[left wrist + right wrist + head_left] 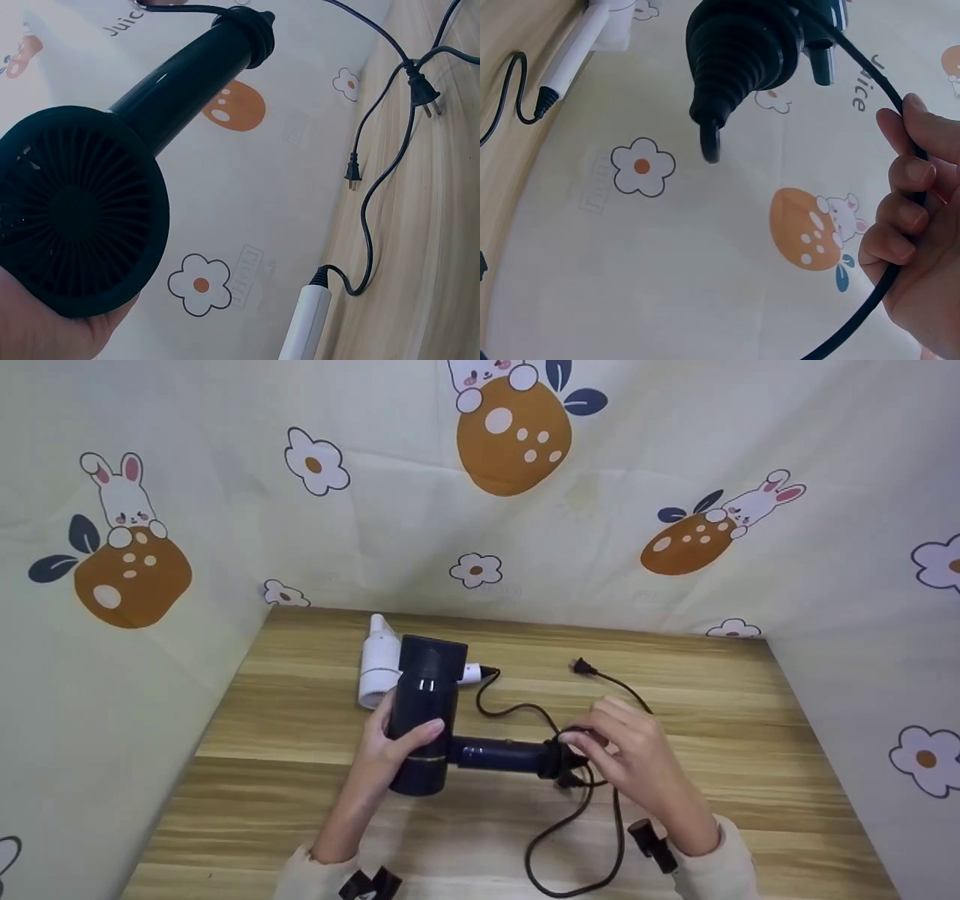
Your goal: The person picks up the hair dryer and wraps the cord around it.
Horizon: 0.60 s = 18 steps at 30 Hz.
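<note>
A dark navy hair dryer (426,701) is raised above the table, its flat nozzle pointing away and its handle (501,755) extending right. My left hand (384,750) grips the barrel, thumb across the top. In the left wrist view the round, slotted rear grille (75,210) faces the camera. My right hand (631,746) is beside the handle's end and holds the black cord (885,285). Its fingers curl round the cord in the right wrist view. Some cord lies around the handle's end, beside the ribbed strain relief (724,82); how many turns cannot be told.
Behind the dark dryer, a white hair dryer (379,664) lies on the wooden table (285,720), partly hidden. Its black cord (517,707) runs right. One two-pin plug (581,666) lies toward the back. A patterned cloth (390,532) encloses the table's back and sides.
</note>
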Available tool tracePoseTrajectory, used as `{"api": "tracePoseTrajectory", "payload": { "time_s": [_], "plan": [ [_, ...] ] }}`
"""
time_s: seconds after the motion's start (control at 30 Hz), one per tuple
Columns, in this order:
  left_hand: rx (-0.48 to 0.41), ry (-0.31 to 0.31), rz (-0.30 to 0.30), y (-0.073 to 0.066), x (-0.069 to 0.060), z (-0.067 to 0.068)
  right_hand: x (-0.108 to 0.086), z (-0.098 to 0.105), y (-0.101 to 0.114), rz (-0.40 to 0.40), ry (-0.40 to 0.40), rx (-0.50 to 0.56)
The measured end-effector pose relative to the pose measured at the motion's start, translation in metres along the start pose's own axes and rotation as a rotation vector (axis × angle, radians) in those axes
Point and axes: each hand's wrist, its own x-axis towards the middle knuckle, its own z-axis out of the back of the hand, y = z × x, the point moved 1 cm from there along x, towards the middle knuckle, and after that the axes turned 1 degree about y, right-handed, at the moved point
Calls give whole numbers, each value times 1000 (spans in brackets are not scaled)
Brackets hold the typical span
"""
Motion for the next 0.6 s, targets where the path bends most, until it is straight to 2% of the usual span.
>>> {"api": "tracePoseTrajectory", "payload": {
  "time_s": [0.2,0.37,0.6],
  "plan": [
    [-39,83,13,-1,-3,-1,-4,-4,-12,-70,-25,96],
    [-125,129,3,-4,-7,-1,-11,-6,-21,-202,-34,242],
    [-253,145,-17,-9,-10,1,-19,-12,-28,-363,-12,412]
  ]
}}
